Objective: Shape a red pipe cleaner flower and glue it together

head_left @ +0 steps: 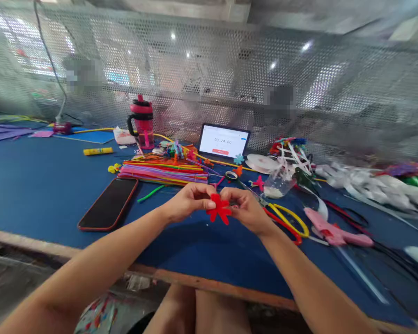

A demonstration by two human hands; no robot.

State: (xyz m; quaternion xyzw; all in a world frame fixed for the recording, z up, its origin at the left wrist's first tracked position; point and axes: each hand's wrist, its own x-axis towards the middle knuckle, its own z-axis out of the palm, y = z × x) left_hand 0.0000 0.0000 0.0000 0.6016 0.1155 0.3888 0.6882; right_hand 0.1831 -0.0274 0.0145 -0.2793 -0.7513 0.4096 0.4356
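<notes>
A red fuzzy flower (219, 209), looking like bent pipe cleaner, is held in front of me above the table's near part. My left hand (191, 202) pinches its left side, with the thumb on the flower's front. My right hand (244, 208) closes on its right side; some of those fingertips are hidden behind the petals. Just beyond my left hand lies a bundle of coloured pipe cleaners (163, 172), with one green pipe cleaner (151, 194) loose beside it. Yellow-and-red-handled scissors (289, 220) rest to the right of my right hand.
A phone (108, 204) lies at left, near a glue stick (98, 151). Behind stand a pink bottle (142, 123) and a tablet (224, 140) showing a timer. At right are a pink glue gun (336, 229), its dark cable, a ribbon spool (262, 163) and white ribbon (379, 188).
</notes>
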